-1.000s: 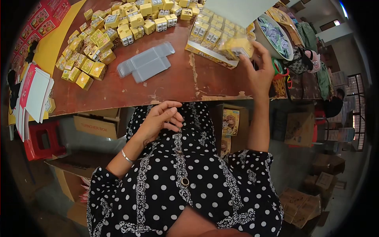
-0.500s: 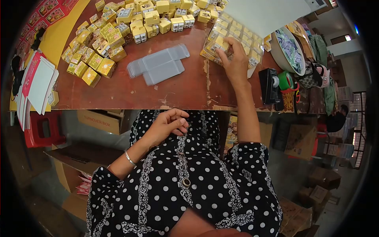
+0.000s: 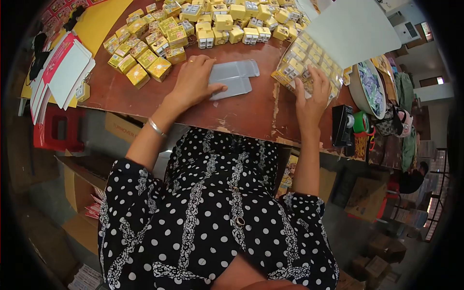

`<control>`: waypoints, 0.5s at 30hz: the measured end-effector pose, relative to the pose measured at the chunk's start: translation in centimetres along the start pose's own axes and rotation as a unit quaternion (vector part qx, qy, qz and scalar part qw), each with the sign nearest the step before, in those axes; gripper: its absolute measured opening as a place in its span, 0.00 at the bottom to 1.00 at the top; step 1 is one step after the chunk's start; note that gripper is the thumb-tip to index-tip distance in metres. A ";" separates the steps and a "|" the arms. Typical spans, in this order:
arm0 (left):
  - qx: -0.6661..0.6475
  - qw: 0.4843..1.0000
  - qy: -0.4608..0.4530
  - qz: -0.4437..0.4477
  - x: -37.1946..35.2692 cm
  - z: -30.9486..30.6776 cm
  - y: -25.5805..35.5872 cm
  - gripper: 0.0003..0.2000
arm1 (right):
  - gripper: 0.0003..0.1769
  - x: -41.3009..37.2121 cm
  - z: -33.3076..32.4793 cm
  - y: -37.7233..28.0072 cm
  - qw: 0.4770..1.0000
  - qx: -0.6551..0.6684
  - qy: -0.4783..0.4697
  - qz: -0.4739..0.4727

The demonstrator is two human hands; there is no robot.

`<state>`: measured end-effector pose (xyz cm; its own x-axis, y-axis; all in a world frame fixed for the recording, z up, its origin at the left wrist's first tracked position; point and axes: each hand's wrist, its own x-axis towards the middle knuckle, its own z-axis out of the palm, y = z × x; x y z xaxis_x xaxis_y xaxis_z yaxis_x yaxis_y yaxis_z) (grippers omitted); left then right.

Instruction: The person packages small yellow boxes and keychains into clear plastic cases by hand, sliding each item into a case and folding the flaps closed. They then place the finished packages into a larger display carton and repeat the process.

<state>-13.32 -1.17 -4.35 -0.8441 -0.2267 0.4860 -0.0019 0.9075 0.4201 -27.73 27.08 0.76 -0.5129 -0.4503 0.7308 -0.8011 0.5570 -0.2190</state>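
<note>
A clear plastic piece, shaped like a flattened box [image 3: 232, 77], lies on the red-brown table. Over its left end is my left hand [image 3: 193, 84], fingers stretched forward and thumb apart, lying across the plastic. My right hand [image 3: 313, 96] rests at the near edge of a display box of small yellow blocks [image 3: 304, 55], its thumb and fingers spread and the fingertips on the front rows. Clear plastic covers these blocks, and a white lid panel [image 3: 355, 31] rises behind them. Neither hand has anything lifted.
Yellow keyring blocks [image 3: 224, 21] are heaped at the back, with small printed yellow boxes [image 3: 147, 63] to their left. Printed cards [image 3: 67, 72] lie far left. To the right are a tape dispenser [image 3: 342, 128], green tape [image 3: 360, 122] and a basin of wrapped packets [image 3: 369, 89].
My left hand has gone from my lap up to the plastic piece. My right hand has drawn back toward the near edge of the display box. The view has shifted.
</note>
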 end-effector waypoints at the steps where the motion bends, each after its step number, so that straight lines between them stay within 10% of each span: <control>1: 0.005 0.999 -0.037 -0.012 0.5 0.4 -0.4 0.23 | 0.23 -0.5 -0.4 -0.7 1.000 0.021 0.001 0.014; 6: -0.038 0.990 -0.108 -0.080 1.8 0.2 0.1 0.23 | 0.19 -2.1 -1.5 -4.1 0.996 0.086 -0.010 0.005; 8: -0.069 0.994 0.035 -0.070 1.1 0.4 0.7 0.17 | 0.19 -2.5 -1.8 -5.7 0.981 0.174 -0.048 0.068; 15: -0.294 0.947 0.090 -0.094 -3.0 -3.8 5.2 0.04 | 0.21 -2.0 -1.2 -10.4 0.868 0.436 -0.118 0.205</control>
<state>-8.73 2.88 -0.71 -0.7530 -0.4697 0.4609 0.2002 0.5037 0.8403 -18.07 23.00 2.36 -0.7765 -0.5264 0.3464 -0.4130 0.0099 -0.9107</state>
